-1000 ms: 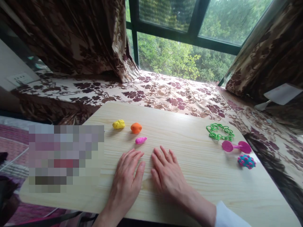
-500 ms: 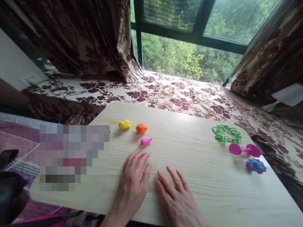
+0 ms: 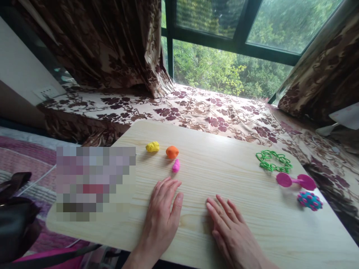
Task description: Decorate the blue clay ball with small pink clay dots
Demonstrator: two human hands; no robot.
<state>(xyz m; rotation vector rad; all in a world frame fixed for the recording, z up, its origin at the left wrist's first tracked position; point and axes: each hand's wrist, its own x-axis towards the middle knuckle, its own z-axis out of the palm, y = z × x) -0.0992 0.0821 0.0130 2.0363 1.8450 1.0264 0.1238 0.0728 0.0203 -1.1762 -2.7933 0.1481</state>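
Observation:
My left hand (image 3: pixel 165 216) lies palm down on the pale wooden table (image 3: pixel 193 239), fingers stretched out and holding nothing. Just beyond its fingertips is a small pink clay piece (image 3: pixel 175 166), apart from the hand. Behind that piece sits an orange clay lump (image 3: pixel 172 152), with a yellow clay lump (image 3: pixel 152 147) to its left. My right hand (image 3: pixel 232 228) rests flat on the table further right, empty, with its fingers extended. The nearest things on its right are a blue clay roll with pink dots (image 3: pixel 310 201) and a magenta dumbbell shape (image 3: pixel 296 181).
A green chain of linked clay rings (image 3: pixel 274 161) lies near the table's far right corner. A blurred-out pixel patch covers the left end. Beyond the table are a flowered window ledge (image 3: pixel 196 106), curtains (image 3: pixel 112 48) and a window; a dark bag (image 3: pixel 17 220) is at lower left.
My right hand has moved right, away from my left hand. The pink clay piece has turned from lying sideways to pointing away from me, close to the orange lump. The view has shifted slightly.

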